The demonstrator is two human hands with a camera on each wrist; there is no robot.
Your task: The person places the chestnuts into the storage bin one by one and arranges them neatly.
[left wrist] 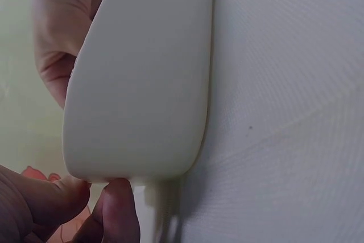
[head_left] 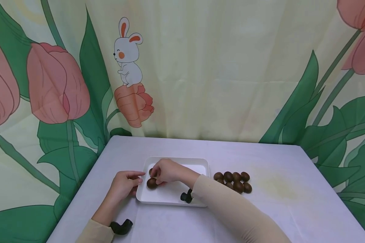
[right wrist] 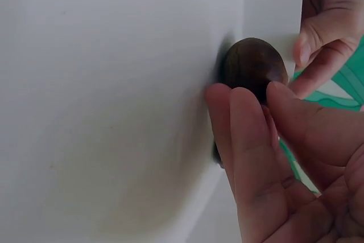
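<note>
A white rectangular tray (head_left: 170, 197) lies on the table with two dark brown, glossy, egg-shaped balls at its left end. My right hand (head_left: 167, 170) reaches across it from the right. Its thumb and fingertips pinch the edge of the nearer brown ball (right wrist: 254, 66), which sits close to the tray's end wall. Farther back, the second ball (head_left: 150, 171) is partly covered by the fingers. With my left hand (head_left: 124, 184) I hold the tray's left rim, the thumb (left wrist: 62, 200) and a finger (left wrist: 120, 214) right at the wall.
Right of the tray, several more brown balls (head_left: 238, 186) stand in a cluster, partly behind the right sleeve (head_left: 231, 206). Black wrist-worn devices show below the left wrist (head_left: 121, 226) and right forearm (head_left: 187, 195). A printed curtain (head_left: 207, 84) hangs behind the white-covered table (head_left: 292, 202).
</note>
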